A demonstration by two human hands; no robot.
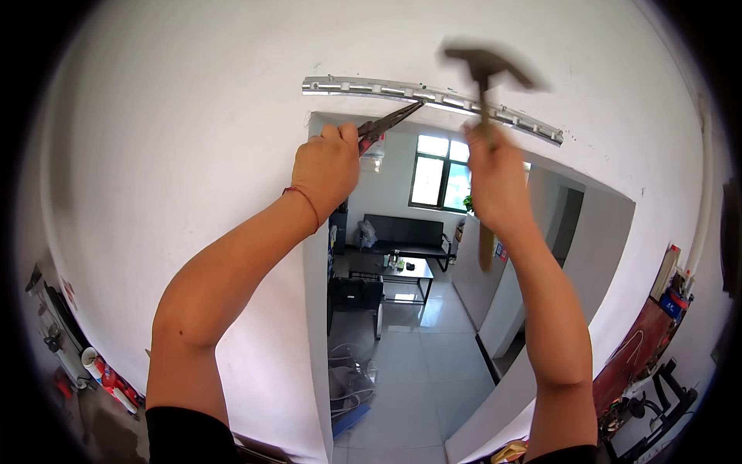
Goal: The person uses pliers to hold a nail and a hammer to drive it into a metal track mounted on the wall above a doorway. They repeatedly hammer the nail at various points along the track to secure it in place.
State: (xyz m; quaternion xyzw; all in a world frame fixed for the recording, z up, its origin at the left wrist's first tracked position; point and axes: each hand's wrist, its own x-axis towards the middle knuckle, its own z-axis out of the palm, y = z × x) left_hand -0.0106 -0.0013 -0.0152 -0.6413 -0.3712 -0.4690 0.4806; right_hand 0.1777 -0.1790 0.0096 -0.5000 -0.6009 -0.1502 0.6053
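Observation:
A slotted metal rail [371, 87] runs along the white wall just above a doorway. My left hand [326, 165] is closed round the handles of long-nosed pliers [393, 121], whose tips touch or nearly touch the rail near its middle. Whether the jaws grip something small there, I cannot tell. In my right hand [497, 179] is a hammer, wrapped by the fingers around its wooden handle [486, 246]. The hammer's dark head [488, 63], blurred by motion, is raised in front of the wall above the rail's right half.
Through the doorway stand a black sofa [402, 234] and a low table [398, 267] with small items on it. Cables and clear plastic [352, 379] lie on the tiled floor by the left jamb. Tools and a red board [640, 340] are at the right.

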